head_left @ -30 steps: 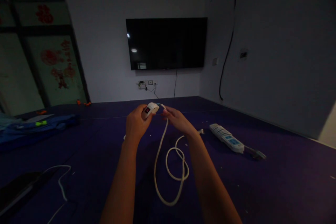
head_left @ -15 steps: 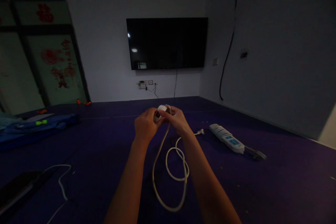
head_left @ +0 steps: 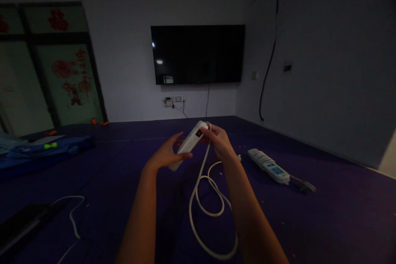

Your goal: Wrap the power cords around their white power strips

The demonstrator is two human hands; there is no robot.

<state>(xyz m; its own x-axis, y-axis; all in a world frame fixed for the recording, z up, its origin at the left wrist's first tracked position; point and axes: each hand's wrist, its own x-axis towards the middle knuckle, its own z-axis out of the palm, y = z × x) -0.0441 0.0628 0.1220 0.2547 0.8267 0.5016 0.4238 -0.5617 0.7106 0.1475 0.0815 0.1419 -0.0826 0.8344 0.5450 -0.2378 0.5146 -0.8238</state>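
A white power strip, tilted with its upper end to the right, is held up in front of me above the purple surface. Its narrow side faces me, with a dark patch near the upper end. My right hand pinches that end, where the cord leaves it. Around the lower part is my left hand, thumb on the near side and fingers partly hidden behind. The white cord hangs down and lies in loops below, partly covered by my right forearm. Its plug shows just past that forearm.
A second power strip, wrapped in its own cord, lies to the right on the purple surface. Blue clothing is at the left, and a dark device with a thin cable lies nearer. A television hangs ahead.
The power strip has turned from nearly end-on to showing its long side. My left hand has moved left and down along it, away from my right hand. The cord loop has shifted right.
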